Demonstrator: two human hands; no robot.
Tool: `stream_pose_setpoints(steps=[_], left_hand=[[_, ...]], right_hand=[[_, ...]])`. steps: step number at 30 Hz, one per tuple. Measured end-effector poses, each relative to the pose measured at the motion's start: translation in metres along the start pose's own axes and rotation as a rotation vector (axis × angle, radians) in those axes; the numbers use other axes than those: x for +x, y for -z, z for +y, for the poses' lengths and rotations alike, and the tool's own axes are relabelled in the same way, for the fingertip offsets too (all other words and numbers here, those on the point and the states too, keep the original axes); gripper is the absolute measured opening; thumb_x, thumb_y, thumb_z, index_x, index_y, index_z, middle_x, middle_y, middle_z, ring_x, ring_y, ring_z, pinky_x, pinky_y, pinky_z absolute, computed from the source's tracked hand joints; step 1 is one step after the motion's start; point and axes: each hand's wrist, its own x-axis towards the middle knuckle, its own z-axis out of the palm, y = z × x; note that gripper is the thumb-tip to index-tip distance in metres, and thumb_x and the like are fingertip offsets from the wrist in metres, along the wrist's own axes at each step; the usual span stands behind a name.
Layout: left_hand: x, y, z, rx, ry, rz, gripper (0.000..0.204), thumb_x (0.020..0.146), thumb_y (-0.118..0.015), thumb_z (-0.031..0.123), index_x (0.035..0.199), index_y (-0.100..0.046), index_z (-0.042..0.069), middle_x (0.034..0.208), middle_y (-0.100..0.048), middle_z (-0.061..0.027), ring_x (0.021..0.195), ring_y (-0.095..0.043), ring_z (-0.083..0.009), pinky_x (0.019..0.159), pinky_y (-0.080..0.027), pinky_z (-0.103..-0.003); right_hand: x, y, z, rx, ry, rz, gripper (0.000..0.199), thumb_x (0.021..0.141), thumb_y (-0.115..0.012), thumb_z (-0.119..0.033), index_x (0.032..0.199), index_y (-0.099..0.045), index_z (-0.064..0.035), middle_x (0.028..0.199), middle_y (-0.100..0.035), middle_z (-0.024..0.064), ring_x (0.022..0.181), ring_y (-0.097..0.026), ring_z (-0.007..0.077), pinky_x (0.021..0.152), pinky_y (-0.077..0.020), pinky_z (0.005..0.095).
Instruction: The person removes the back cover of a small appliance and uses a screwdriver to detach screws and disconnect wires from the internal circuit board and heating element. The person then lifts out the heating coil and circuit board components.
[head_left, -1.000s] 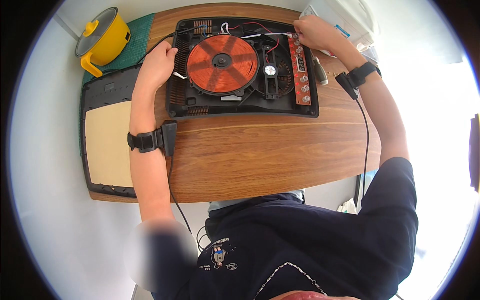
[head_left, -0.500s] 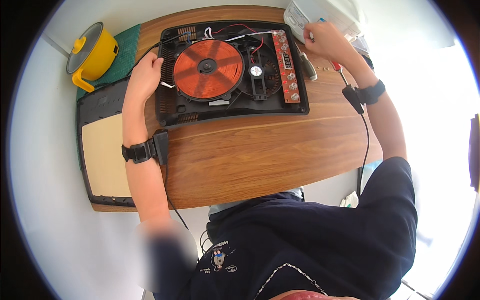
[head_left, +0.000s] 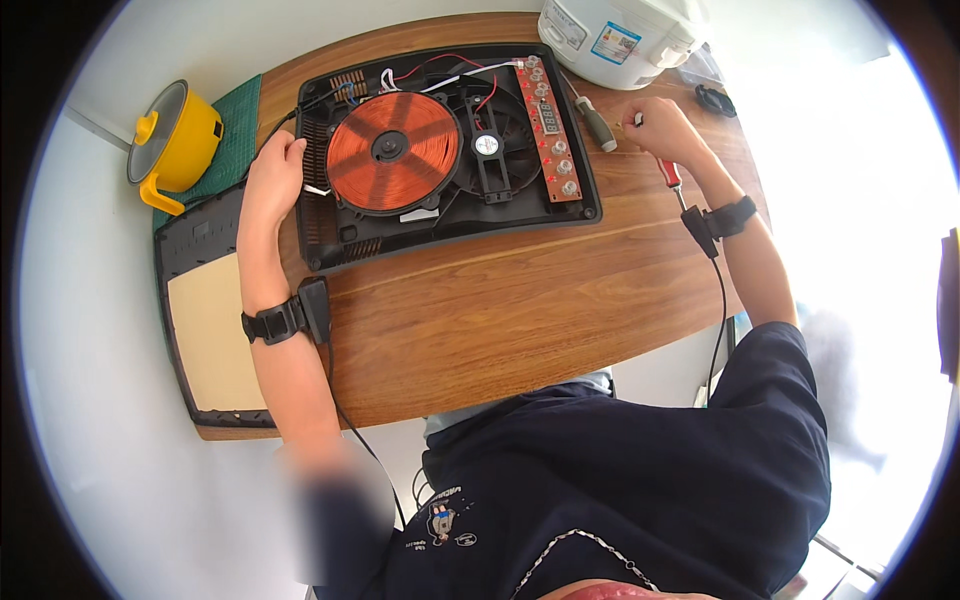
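An opened induction cooker base [head_left: 400, 240] lies on the table, its round copper coil [head_left: 380, 150], black fan [head_left: 487, 150] and red circuit board [head_left: 550, 130] exposed. At the base's left edge is my left hand [head_left: 272, 180], fingers curled; what they hold is hidden. A short white piece [head_left: 317, 190], perhaps a wire end, shows between that hand and the coil. My right hand [head_left: 662, 130] is closed over the table to the right of the base. A small dark and silvery bit shows at its fingers, too small to name. A red-handled screwdriver [head_left: 670, 173] lies beside my right wrist.
A grey-handled screwdriver [head_left: 597, 128] lies right of the base. At the back right stands a white appliance [head_left: 615, 50]. A yellow pot [head_left: 180, 140] stands on a green mat [head_left: 235, 135] at the left, behind a black-framed panel [head_left: 215, 320].
My right hand has drawn back from beside the white appliance, nearer to me and still closed. The whole view has shifted slightly. My left hand stays at the base's left edge.
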Motion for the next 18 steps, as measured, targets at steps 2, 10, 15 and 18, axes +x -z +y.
stream_pose_setpoints(steps=[2, 10, 15, 18], left_hand=[[0.0000, -0.0014, 0.0040, -0.003, 0.005, -0.003, 0.030, 0.106, -0.054, 0.029, 0.104, -0.058, -0.001, 0.102, -0.066, -0.0281, 0.099, -0.062, -0.0482, 0.087, -0.049, -0.046], [0.0032, -0.0046, 0.0048, -0.022, -0.009, -0.013, 0.030, 0.106, -0.054, 0.029, 0.103, -0.058, -0.001, 0.099, -0.066, -0.0267, 0.096, -0.064, -0.0450, 0.086, -0.049, -0.044], [0.0039, -0.0038, 0.0027, -0.009, 0.013, -0.023, 0.031, 0.106, -0.053, 0.028, 0.103, -0.058, -0.002, 0.099, -0.066, -0.0265, 0.095, -0.064, -0.0442, 0.086, -0.049, -0.043], [0.0030, -0.0048, 0.0003, -0.010, 0.015, -0.026, 0.031, 0.106, -0.053, 0.028, 0.103, -0.058, -0.002, 0.099, -0.066, -0.0262, 0.096, -0.064, -0.0446, 0.086, -0.049, -0.043]], right_hand=[[0.0018, -0.0034, 0.0070, -0.027, 0.041, 0.030, 0.017, 0.082, -0.066, -0.015, 0.087, -0.072, -0.0002, 0.076, -0.071, 0.0188, 0.073, -0.072, 0.0333, 0.074, -0.0570, 0.0429], [0.0024, -0.0023, 0.0037, -0.014, 0.005, -0.019, 0.016, 0.084, -0.065, -0.014, 0.086, -0.071, 0.0003, 0.075, -0.071, 0.0180, 0.070, -0.073, 0.0313, 0.072, -0.0570, 0.0415], [0.0032, -0.0064, 0.0056, 0.086, -0.022, -0.023, 0.017, 0.087, -0.064, -0.014, 0.088, -0.071, 0.0012, 0.075, -0.071, 0.0146, 0.063, -0.074, 0.0253, 0.066, -0.0579, 0.0376], [0.0015, -0.0064, 0.0039, 0.108, -0.022, -0.016, 0.018, 0.089, -0.064, -0.014, 0.091, -0.072, 0.0015, 0.076, -0.071, 0.0137, 0.062, -0.074, 0.0245, 0.065, -0.0580, 0.0368]])
